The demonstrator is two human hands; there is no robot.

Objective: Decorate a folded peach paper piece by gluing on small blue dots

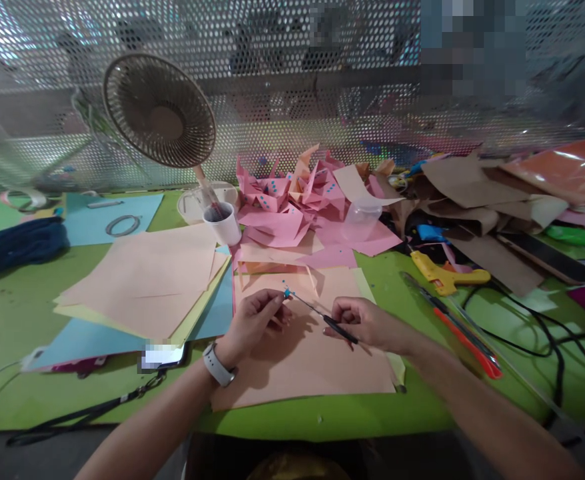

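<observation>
My left hand [257, 320], wearing a light-strapped watch, pinches a small bright blue piece [286, 293] between thumb and fingertips; its exact kind is too small to make out. In my right hand [365, 321] is a thin tool with a black handle [341, 329]. Its slim metal shaft slants left, and the tip meets or nearly meets the blue piece. Both hands are above a peach paper sheet [312, 373] on the green table. Just beyond my fingers stands a folded peach paper shape [277, 268].
Pink folded papers with blue dots [272, 193] lie in a heap behind. A fan [165, 123] and white cup [222, 227] stand left of it. Stacked peach sheets [147, 280] lie left. On the right are a yellow glue gun [447, 273], a red-handled cutter [472, 347] and black cables [552, 327].
</observation>
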